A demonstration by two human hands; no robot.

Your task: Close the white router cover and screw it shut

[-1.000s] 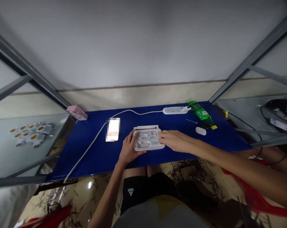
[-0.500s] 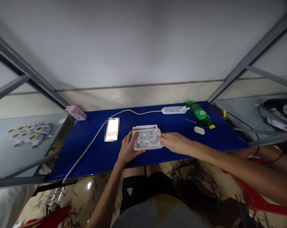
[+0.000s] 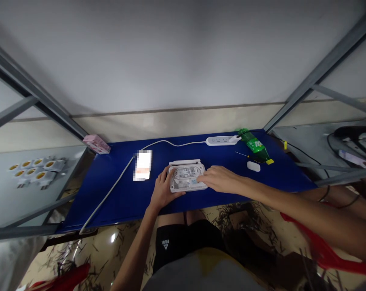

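Observation:
A white Wi-Fi router (image 3: 182, 185) lies underside up on the blue table (image 3: 116, 202), its vented base and printed labels showing and its folded antennas along the far edge. My left hand (image 3: 163, 189) grips the router's left end, fingers over the top and thumb along the near edge. Closed, my right hand (image 3: 218, 179) has its fingertips on the router's base at the right end, beside a pale blue label. Whatever is pinched in those fingers, if anything, is hidden.
Behind the router is a white power strip (image 3: 221, 140) with a cord running left. A green bottle (image 3: 255, 146), a small white case (image 3: 253, 166) and a thin yellow-ended pin (image 3: 242, 154) lie right. A blurred-out white item (image 3: 143, 165) and pink box (image 3: 96, 144) lie left.
My right hand has shifted slightly on the router's right end, its fingertips now a little nearer the pale blue label. The left hand and router have stayed in place.

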